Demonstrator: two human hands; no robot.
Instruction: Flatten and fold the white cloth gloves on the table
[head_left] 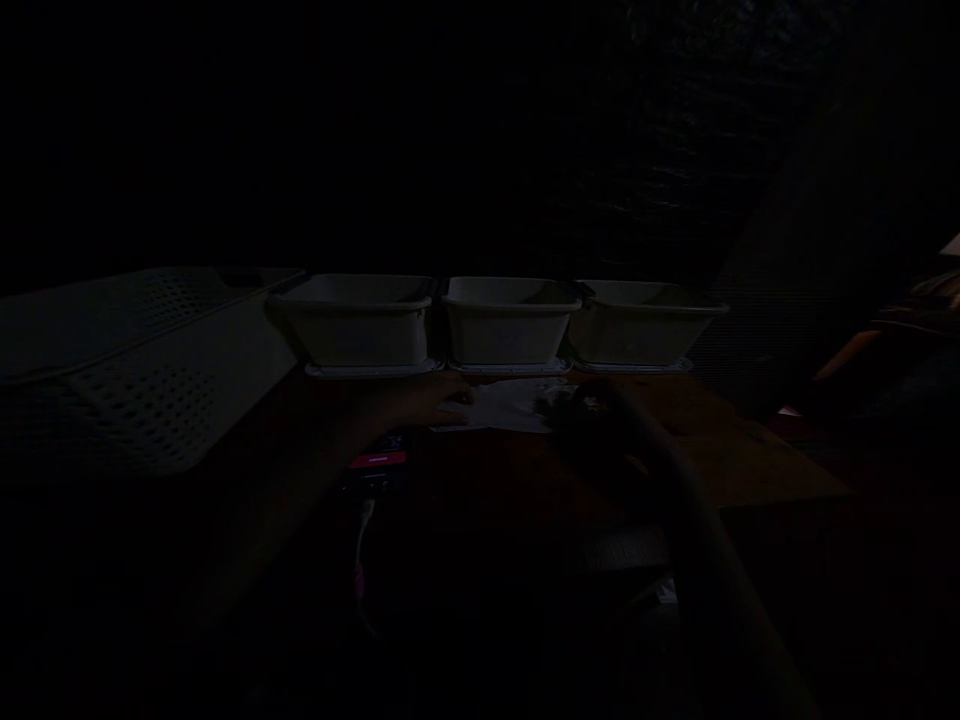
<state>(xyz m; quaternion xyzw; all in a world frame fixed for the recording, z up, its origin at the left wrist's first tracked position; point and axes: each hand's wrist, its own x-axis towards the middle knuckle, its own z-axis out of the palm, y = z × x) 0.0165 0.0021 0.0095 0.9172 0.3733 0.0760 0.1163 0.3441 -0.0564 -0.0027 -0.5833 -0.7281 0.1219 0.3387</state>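
Observation:
The picture is very dark. A pale, flat, crumpled sheet (502,405), paper or cloth, lies on the wooden table in front of the tubs. At the sheet's left end, my left hand (431,400) rests with its fingers stretched out and apart, the fingertips on or just over the edge. Beside the right end is my right hand (604,405), its fingers bent and mostly lost in shadow. Whether anything is between those fingers cannot be made out.
Three pale tubs, left (367,330), middle (510,330) and right (637,330), stand in a row on flat lids. A perforated white basket (150,400) is at left. Below my left hand lies a lit phone (377,465) with a cable (364,530). The wooden tabletop (765,465) ends at right.

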